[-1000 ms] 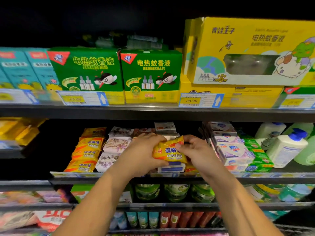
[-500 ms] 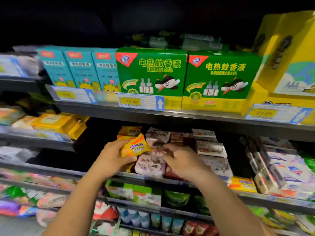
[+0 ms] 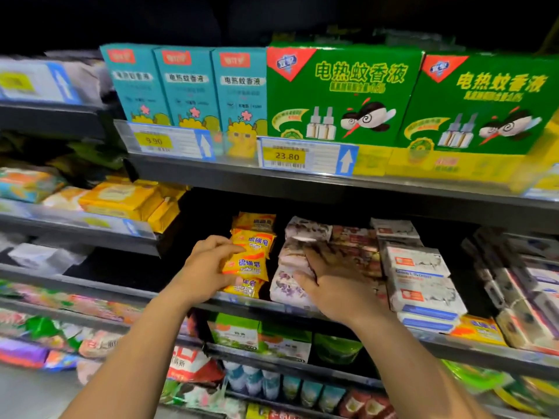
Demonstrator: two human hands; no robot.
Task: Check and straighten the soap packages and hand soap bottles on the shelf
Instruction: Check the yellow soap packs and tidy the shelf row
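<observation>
A stack of yellow sulfur soap packages (image 3: 252,251) sits on the middle shelf (image 3: 187,293). My left hand (image 3: 208,269) grips the left side of one yellow package in that stack, thumb over its top edge. My right hand (image 3: 329,279) lies with straight fingers against the stack of pale floral soap packages (image 3: 290,278) just to the right. Further right are white boxed soaps (image 3: 420,279). No hand soap bottles show.
The shelf above carries teal boxes (image 3: 187,86) and green mosquito-liquid boxes (image 3: 341,92) behind price tags (image 3: 299,157). Yellow packs (image 3: 124,198) lie on a shelf to the left. Lower shelves hold green boxes (image 3: 260,331) and small bottles (image 3: 287,385).
The view swung left. My left hand carried the yellow sulfur soap from the middle over to the yellow stack at left. My right hand let go of it and moved onto the floral packages.
</observation>
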